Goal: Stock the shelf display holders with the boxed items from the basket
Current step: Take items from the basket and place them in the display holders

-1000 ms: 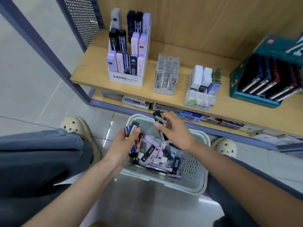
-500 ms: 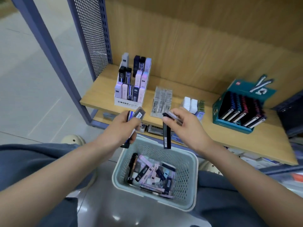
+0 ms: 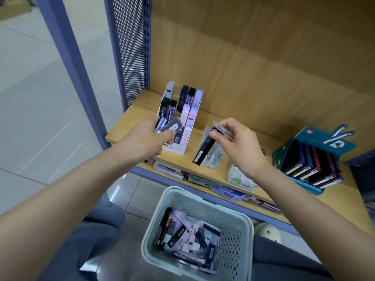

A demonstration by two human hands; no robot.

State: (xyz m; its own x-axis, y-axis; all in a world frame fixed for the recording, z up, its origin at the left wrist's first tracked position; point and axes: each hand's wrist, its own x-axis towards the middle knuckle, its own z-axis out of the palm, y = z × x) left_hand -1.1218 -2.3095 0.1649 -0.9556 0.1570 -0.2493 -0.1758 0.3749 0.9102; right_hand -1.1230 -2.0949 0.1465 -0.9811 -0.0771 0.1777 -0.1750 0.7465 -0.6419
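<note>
Two hands, two boxes apiece. The left hand (image 3: pixel 146 142) grips a grey box (image 3: pixel 175 125) and a blue-white box (image 3: pixel 162 123) before the white display holder (image 3: pixel 176 149) at the shelf's (image 3: pixel 125 126) left end. The right hand (image 3: pixel 241 147) pinches in its fingers a black box (image 3: pixel 204 151), hanging steeply with its lower end toward the front edge, plus a clear box (image 3: pixel 225 129). One basket (image 3: pixel 235 246) (contents too jumbled to count) stands on the floor below.
</note>
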